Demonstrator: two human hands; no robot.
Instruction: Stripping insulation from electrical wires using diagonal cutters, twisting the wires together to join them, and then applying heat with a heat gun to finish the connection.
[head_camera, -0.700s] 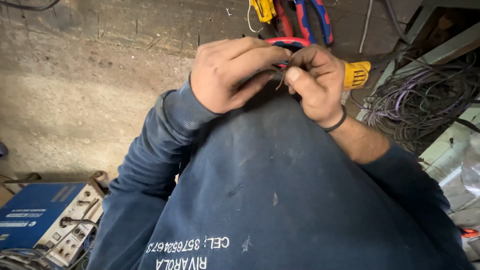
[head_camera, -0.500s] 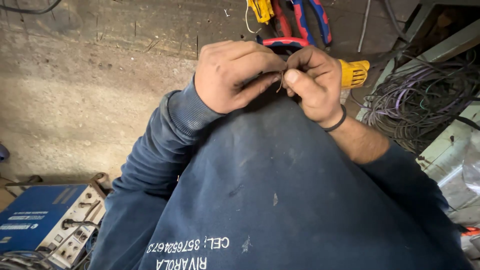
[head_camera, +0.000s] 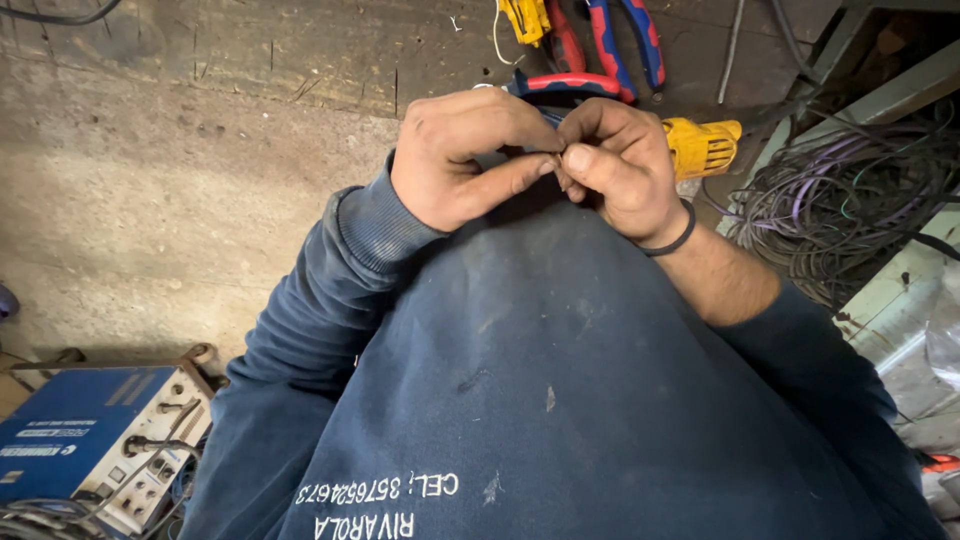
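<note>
Looking down from the head camera, both hands meet close together above the front of a dark blue sweatshirt. The left hand is curled, its thumb stretched toward the right and its fingertips pressed against those of the other hand. The right hand is also curled, with a thin black band around its wrist, and its thumb and first fingers are closed on something very small at the place where the two hands touch. This small thing sits exactly between the pinching fingertips of both hands; it is too small and too hidden to say what it is. Both hands are therefore pinching, not spread.

Just behind the hands, on the concrete floor, lie pliers with red and blue handles. A second pair of red and blue pliers lies further up, near a yellow-handled tool at the top edge. A yellow power tool shows just beside the right hand, partly covered by it. On the right side there is a tangled heap of grey and purple wires. In the lower left corner stands a blue machine with a pale front panel carrying knobs and sockets
</note>
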